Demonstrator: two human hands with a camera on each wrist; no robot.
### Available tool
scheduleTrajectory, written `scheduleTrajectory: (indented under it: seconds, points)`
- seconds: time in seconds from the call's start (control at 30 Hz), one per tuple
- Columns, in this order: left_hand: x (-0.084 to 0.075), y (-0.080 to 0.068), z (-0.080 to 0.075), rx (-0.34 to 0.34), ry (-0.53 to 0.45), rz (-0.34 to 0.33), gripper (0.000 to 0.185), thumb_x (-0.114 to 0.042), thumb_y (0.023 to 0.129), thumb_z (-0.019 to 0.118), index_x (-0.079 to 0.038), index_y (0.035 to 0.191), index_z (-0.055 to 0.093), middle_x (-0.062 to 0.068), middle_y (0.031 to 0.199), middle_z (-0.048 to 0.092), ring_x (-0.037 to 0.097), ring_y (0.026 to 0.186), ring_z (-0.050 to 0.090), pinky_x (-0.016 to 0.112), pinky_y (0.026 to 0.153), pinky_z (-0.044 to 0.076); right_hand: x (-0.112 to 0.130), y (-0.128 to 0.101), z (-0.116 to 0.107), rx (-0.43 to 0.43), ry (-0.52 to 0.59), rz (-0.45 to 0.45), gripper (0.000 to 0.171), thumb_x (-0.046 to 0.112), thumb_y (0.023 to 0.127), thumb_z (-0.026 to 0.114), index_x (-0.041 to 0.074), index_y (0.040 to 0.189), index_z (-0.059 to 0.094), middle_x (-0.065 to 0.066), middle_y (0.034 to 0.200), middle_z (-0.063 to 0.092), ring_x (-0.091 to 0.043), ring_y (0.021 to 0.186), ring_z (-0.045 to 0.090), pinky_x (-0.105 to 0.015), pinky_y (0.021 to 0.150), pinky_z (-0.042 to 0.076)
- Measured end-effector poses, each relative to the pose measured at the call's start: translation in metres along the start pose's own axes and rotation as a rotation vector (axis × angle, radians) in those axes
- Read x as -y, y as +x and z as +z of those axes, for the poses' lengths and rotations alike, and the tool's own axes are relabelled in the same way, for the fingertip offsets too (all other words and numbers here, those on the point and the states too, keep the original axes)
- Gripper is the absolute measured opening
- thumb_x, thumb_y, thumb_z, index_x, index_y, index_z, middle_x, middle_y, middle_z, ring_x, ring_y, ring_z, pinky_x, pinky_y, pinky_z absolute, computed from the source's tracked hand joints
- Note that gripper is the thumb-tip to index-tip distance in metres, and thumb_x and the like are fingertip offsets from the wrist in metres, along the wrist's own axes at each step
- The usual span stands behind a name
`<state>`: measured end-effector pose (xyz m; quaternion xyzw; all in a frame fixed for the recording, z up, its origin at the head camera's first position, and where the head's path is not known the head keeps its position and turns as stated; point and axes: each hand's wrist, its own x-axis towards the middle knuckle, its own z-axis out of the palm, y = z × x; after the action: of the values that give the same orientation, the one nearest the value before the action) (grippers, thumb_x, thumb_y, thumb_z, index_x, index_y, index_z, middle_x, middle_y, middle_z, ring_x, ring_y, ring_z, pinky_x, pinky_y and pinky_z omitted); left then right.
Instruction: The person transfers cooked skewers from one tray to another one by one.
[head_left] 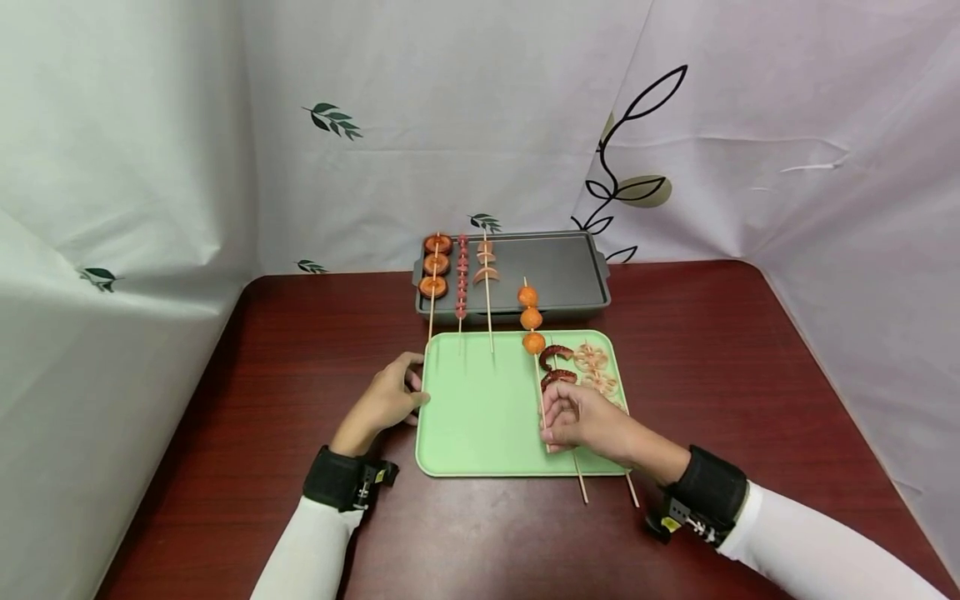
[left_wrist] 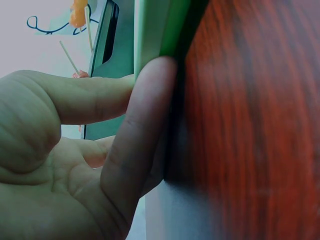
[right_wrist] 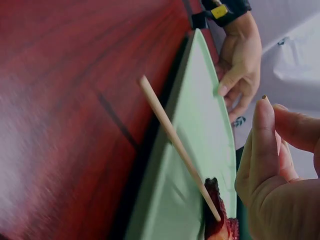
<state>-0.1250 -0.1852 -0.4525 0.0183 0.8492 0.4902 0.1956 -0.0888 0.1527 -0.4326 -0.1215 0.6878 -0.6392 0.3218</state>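
My right hand (head_left: 588, 421) pinches the lower part of a wooden skewer with orange balls (head_left: 531, 318). It is held over the right half of a light green tray (head_left: 480, 417), the top ball overlapping the grill pan's front edge in the head view. Beneath that hand, a skewer of dark red curled octopus-like pieces (head_left: 558, 377) lies on the tray, partly hidden. Beside it lies a skewer of pale pink shrimp-like rings (head_left: 591, 357). At the tray's left edge, my left hand (head_left: 386, 396) grips the rim between thumb and fingers (left_wrist: 100, 100).
Behind the tray stands a dark grey grill pan (head_left: 555, 258). On its left side lie a skewer of brown mushroom-like rounds (head_left: 435, 264), one of small pink pieces (head_left: 461, 275) and one of pale slices (head_left: 486, 258). Handles extend over the tray's back edge. A white curtain (head_left: 450, 125) hangs behind the table.
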Motion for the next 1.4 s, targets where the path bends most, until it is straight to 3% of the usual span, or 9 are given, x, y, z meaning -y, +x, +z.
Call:
scheduleTrajectory:
  seconds: [0.63,1.4]
  points:
    - [0.0,0.001,0.001,-0.001,0.001,0.003,0.059,0.005,0.096,0.064,-0.003,0.151,0.041,0.016,0.099,0.052,0.024,0.071,0.06,0.036,0.057,0.061,-0.016,-0.02,0.017,0.063,-0.03,-0.024,0.024,-0.009,0.091,0.07,-0.011,0.103,0.049,-0.005,0.089,0.059,-0.007,0.073,0.068,-0.028,0.073,0.065]
    - [0.002,-0.001,0.0,0.005,-0.013,-0.003,0.058,0.004,0.098,0.063,-0.003,0.151,0.041,0.015,0.099,0.051,0.024,0.074,0.06,0.036,0.058,0.061,-0.02,-0.032,0.027,0.075,0.018,0.054,0.026,-0.008,0.091,0.072,-0.01,0.104,0.051,-0.008,0.091,0.059,-0.011,0.075,0.071,-0.028,0.074,0.065]
